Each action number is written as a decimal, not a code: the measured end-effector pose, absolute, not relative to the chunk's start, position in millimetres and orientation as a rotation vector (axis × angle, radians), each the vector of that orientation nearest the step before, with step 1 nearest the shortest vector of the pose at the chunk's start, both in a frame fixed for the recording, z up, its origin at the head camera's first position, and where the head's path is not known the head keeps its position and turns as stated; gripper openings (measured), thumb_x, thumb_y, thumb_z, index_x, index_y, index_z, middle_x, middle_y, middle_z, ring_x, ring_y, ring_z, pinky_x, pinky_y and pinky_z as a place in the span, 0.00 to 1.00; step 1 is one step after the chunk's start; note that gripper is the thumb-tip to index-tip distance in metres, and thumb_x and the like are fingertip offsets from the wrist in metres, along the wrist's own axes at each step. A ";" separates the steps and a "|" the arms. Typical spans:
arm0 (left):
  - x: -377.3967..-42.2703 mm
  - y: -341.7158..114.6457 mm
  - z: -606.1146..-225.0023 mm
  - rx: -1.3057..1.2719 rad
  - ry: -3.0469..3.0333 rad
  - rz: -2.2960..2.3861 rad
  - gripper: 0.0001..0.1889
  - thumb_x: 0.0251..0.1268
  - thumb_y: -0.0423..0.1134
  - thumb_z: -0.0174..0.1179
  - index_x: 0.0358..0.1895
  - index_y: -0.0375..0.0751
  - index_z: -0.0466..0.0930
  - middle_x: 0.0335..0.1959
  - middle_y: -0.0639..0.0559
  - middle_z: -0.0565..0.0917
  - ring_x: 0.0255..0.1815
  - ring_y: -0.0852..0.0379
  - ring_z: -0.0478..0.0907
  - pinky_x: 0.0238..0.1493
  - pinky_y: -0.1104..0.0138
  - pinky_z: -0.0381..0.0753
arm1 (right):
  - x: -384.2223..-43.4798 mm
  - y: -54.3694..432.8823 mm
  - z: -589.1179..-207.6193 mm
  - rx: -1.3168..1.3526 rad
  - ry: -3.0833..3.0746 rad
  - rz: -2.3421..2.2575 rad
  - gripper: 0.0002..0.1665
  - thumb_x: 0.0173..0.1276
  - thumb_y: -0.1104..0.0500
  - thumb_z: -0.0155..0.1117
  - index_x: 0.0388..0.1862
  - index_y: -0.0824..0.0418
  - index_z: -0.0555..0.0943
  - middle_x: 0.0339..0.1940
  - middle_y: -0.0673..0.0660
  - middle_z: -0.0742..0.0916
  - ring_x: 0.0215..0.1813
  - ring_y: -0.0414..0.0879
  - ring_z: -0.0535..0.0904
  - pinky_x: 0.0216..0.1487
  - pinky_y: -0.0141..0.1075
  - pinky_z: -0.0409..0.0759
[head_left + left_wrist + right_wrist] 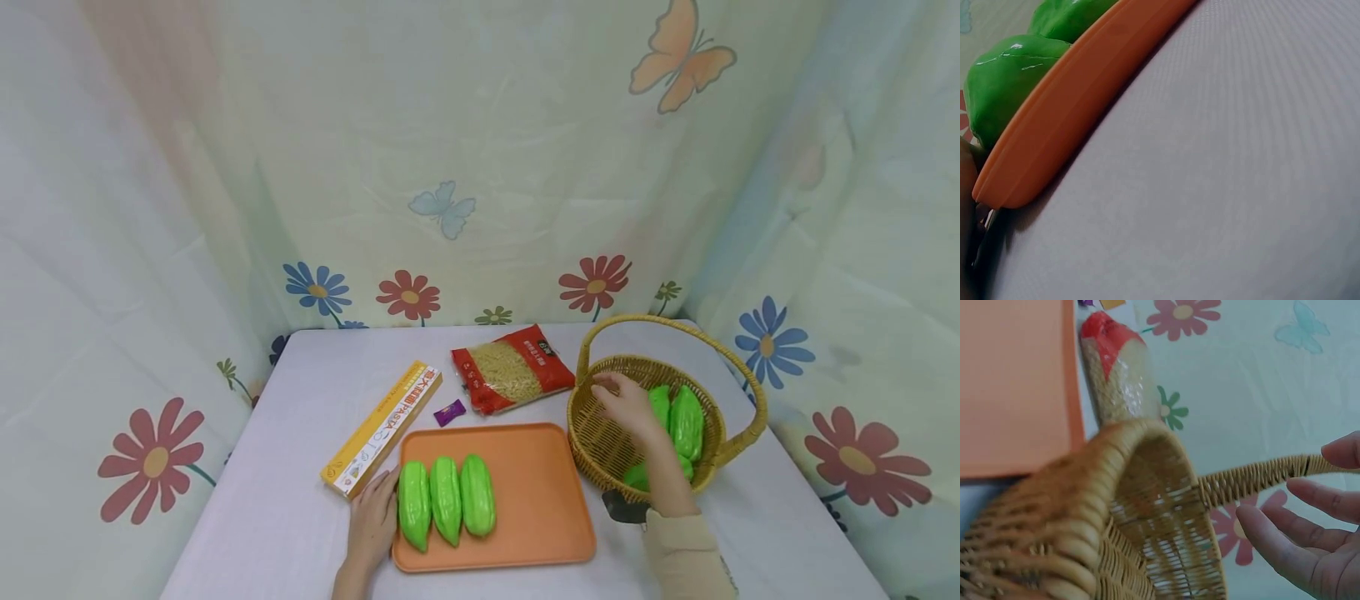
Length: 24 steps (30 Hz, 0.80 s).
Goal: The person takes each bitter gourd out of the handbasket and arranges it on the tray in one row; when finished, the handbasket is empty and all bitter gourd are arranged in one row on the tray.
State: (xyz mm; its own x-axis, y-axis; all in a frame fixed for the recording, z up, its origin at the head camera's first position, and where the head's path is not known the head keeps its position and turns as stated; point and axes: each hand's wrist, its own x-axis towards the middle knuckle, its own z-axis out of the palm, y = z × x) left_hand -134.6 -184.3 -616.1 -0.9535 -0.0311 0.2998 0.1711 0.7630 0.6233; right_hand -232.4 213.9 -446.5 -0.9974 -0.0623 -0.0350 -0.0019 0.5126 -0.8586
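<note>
Three long, glossy green vegetable-like pieces (446,502) lie side by side on the left part of an orange tray (536,500). My left hand (372,515) rests along the tray's left edge, near the end of the pasta box; its fingers are partly hidden in the left wrist view. My right hand (630,404) is over the wicker basket (592,442), nothing in its loosely spread fingers (1272,544). Several bumpy green pieces (686,423) lie in the basket's right side, partly hidden by my forearm.
A yellow and white pasta box (382,429) lies left of the tray. Behind the tray are a small purple packet (450,412) and a red bag of pasta (513,369). The basket's tall handle (757,392) arches over it. Patterned curtains enclose the table.
</note>
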 end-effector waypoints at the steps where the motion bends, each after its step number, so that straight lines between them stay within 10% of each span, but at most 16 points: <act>1: -134.5 -184.3 -616.1 -0.107 -2.670 -0.986 0.21 0.67 0.33 0.47 0.63 0.43 0.68 0.60 0.48 0.73 0.63 0.48 0.65 0.61 0.50 0.54 | -232.5 216.8 -444.3 -0.053 2.684 -1.514 0.25 0.71 0.57 0.46 0.60 0.72 0.66 0.57 0.72 0.72 0.46 0.61 0.77 0.44 0.47 0.79; 24: -134.4 -183.9 -615.7 -0.125 -2.640 -0.976 0.21 0.65 0.32 0.48 0.62 0.41 0.69 0.59 0.47 0.74 0.62 0.46 0.65 0.59 0.49 0.56 | -262.7 285.0 -448.9 0.111 2.667 -1.322 0.34 0.72 0.52 0.37 0.67 0.76 0.52 0.63 0.79 0.60 0.53 0.68 0.69 0.47 0.50 0.76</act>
